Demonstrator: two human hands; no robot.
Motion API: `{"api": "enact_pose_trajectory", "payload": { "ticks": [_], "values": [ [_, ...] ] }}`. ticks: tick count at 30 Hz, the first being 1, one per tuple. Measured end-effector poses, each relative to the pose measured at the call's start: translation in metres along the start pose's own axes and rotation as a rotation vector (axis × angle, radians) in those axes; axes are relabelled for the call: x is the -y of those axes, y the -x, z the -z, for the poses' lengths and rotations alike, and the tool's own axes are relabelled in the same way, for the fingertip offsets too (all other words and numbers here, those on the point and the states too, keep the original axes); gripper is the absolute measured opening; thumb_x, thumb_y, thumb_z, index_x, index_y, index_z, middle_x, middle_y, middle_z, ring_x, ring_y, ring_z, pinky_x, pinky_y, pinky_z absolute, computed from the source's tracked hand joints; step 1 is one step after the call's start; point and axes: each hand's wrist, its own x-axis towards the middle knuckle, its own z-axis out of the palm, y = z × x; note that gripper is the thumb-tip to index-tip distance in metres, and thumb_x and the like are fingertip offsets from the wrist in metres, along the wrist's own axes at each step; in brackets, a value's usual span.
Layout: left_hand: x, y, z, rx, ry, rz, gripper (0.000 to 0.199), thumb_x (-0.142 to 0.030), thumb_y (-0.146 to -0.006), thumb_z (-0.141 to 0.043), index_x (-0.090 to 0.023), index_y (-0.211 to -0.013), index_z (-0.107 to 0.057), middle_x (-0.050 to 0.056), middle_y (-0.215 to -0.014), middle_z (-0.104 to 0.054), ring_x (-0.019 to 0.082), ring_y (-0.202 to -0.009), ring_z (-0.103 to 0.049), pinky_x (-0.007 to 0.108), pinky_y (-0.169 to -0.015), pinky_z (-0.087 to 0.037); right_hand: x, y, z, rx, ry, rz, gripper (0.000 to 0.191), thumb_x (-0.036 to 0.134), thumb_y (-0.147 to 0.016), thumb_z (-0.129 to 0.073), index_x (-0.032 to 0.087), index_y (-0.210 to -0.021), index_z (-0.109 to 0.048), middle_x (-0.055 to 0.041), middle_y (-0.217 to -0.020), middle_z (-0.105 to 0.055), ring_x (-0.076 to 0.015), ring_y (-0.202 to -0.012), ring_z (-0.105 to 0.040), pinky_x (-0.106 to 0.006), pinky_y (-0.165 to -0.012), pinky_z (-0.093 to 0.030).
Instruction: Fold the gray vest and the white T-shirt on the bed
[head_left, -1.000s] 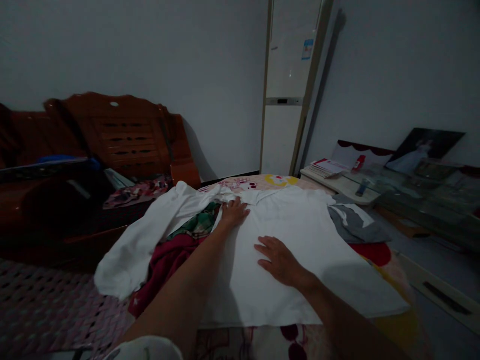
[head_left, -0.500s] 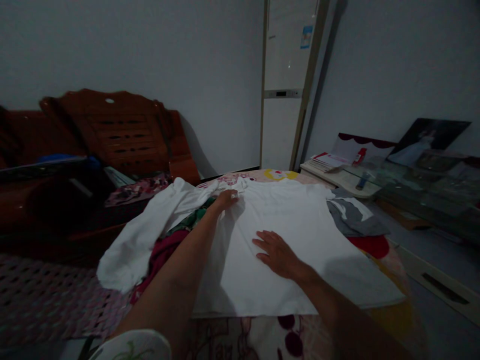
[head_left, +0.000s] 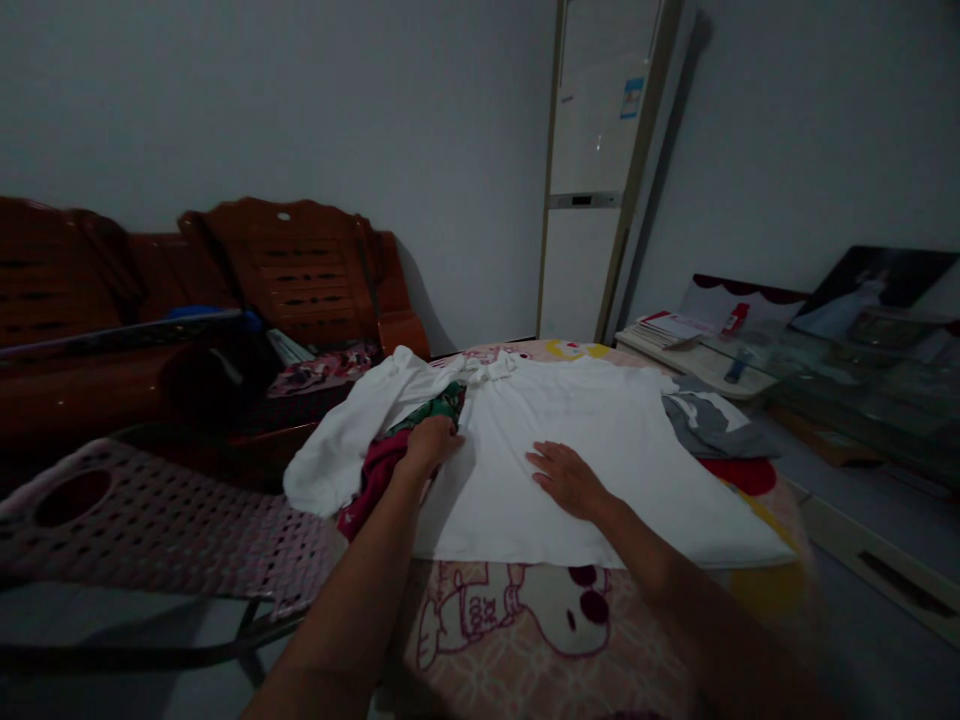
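A white shirt (head_left: pixel 600 420) lies spread over the round table with its hem toward me. My right hand (head_left: pixel 566 480) rests on its middle with the fingers spread. At the shirt's left edge my left hand (head_left: pixel 435 442) is closed, its fingers pinching the white cloth. Left of that hand lie a dark red garment (head_left: pixel 381 470), a green patterned cloth (head_left: pixel 442 402) and a bunched white garment (head_left: pixel 334 450). A folded grey garment (head_left: pixel 712 425) sits at the shirt's right side.
The table's patterned pink cloth (head_left: pixel 525 650) shows in front. A woven chair (head_left: pixel 187 530) stands at the left, with wooden seats (head_left: pixel 300 270) behind. Glass shelving (head_left: pixel 847 370) is at the right, a tall white cabinet unit (head_left: pixel 581 260) at the back.
My left hand has moved down along the shirt's left edge, toward me. My right hand stays on the cloth. The view has shifted, showing more of the chair and the tablecloth.
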Motion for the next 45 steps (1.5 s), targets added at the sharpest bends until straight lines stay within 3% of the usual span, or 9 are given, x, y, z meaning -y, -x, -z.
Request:
{"api": "enact_pose_trajectory", "payload": {
  "ticks": [13, 19, 22, 25, 27, 30, 33, 36, 45],
  "values": [
    [0.042, 0.047, -0.004, 0.240, 0.410, -0.138, 0.025, -0.035, -0.068, -0.063, -0.019, -0.055, -0.049, -0.002, -0.055, -0.053, 0.014, -0.057, -0.051, 0.024, -0.052, -0.032, -0.001, 0.008, 0.002, -0.118, -0.117, 0.092, 0.052, 0.046, -0.085, -0.065, 0.014, -0.127, -0.062, -0.0190, -0.138, -0.056, -0.0288, -0.130, -0.050, -0.049, -0.109, -0.038],
    [-0.021, 0.060, -0.001, 0.264, 0.796, -0.278, 0.020, -0.031, -0.071, -0.062, -0.016, -0.084, -0.059, -0.003, -0.066, -0.057, 0.010, -0.057, -0.050, 0.020, -0.053, -0.039, 0.007, -0.005, 0.006, -0.252, -0.660, -0.122, 0.033, 0.037, -0.086, -0.058, 0.014, -0.106, -0.071, -0.0125, -0.098, -0.074, -0.0228, -0.088, -0.069, -0.039, -0.079, -0.057],
    [-0.059, 0.064, -0.006, 0.622, 0.860, -0.406, 0.027, -0.032, -0.071, -0.065, -0.015, -0.092, -0.062, -0.002, -0.066, -0.060, 0.010, -0.053, -0.054, 0.021, -0.051, -0.043, 0.012, -0.010, 0.004, -0.141, -1.022, -0.317, 0.049, 0.044, -0.086, -0.051, 0.012, -0.120, -0.064, -0.0055, -0.072, -0.071, -0.0164, -0.055, -0.063, -0.028, -0.046, -0.052],
    [-0.076, 0.050, -0.010, 0.929, 0.786, -0.486, 0.023, -0.033, -0.076, -0.064, -0.015, -0.091, -0.064, 0.002, -0.068, -0.066, 0.012, -0.053, -0.060, 0.024, -0.055, -0.049, 0.014, -0.011, 0.001, -0.062, -1.172, -0.392, 0.050, 0.043, -0.082, -0.054, 0.012, -0.120, -0.063, 0.0005, -0.059, -0.064, -0.0118, -0.043, -0.056, -0.022, -0.037, -0.043],
    [-0.076, 0.027, -0.011, 0.787, 0.719, -0.458, 0.019, -0.031, -0.082, -0.059, -0.014, -0.087, -0.065, 0.003, -0.068, -0.067, 0.013, -0.057, -0.064, 0.025, -0.059, -0.052, 0.016, -0.011, 0.000, -0.048, -1.185, -0.405, 0.046, 0.040, -0.078, -0.058, 0.012, -0.114, -0.065, 0.0017, -0.059, -0.062, -0.0104, -0.044, -0.055, -0.020, -0.037, -0.042],
    [-0.070, -0.016, -0.014, 0.141, 0.480, -0.249, 0.015, -0.017, -0.085, -0.055, -0.014, -0.092, -0.067, 0.005, -0.078, -0.070, 0.016, -0.073, -0.068, 0.027, -0.072, -0.054, 0.020, -0.010, 0.001, -0.034, -1.157, -0.423, 0.048, 0.035, -0.073, -0.063, 0.011, -0.115, -0.065, 0.0020, -0.063, -0.062, -0.0100, -0.046, -0.055, -0.019, -0.037, -0.039],
    [-0.062, -0.052, -0.018, -0.183, 0.311, -0.104, 0.029, -0.008, -0.085, -0.050, -0.014, -0.111, -0.063, 0.011, -0.103, -0.069, 0.022, -0.105, -0.064, 0.034, -0.093, -0.048, 0.024, -0.009, 0.002, -0.018, -1.103, -0.396, 0.045, 0.030, -0.070, -0.068, 0.011, -0.111, -0.068, 0.0037, -0.060, -0.059, -0.0092, -0.047, -0.052, -0.020, -0.041, -0.038],
    [-0.055, -0.076, -0.023, -0.292, 0.180, -0.021, 0.035, -0.009, -0.085, -0.050, -0.012, -0.120, -0.058, 0.017, -0.119, -0.062, 0.028, -0.119, -0.056, 0.036, -0.097, -0.046, 0.027, -0.008, 0.002, -0.024, -1.059, -0.338, 0.040, 0.020, -0.068, -0.070, 0.013, -0.107, -0.072, 0.0046, -0.059, -0.058, -0.0082, -0.050, -0.050, -0.020, -0.048, -0.038],
    [-0.050, -0.131, -0.024, -0.169, -0.044, 0.003, 0.031, -0.006, -0.090, -0.039, -0.002, -0.108, -0.063, 0.024, -0.109, -0.065, 0.032, -0.108, -0.063, 0.039, -0.086, -0.050, 0.031, -0.006, 0.005, 0.006, -1.023, -0.309, 0.033, 0.011, -0.069, -0.065, 0.013, -0.101, -0.075, 0.0032, -0.062, -0.059, -0.0077, -0.055, -0.050, -0.020, -0.052, -0.036]
  ]
}}
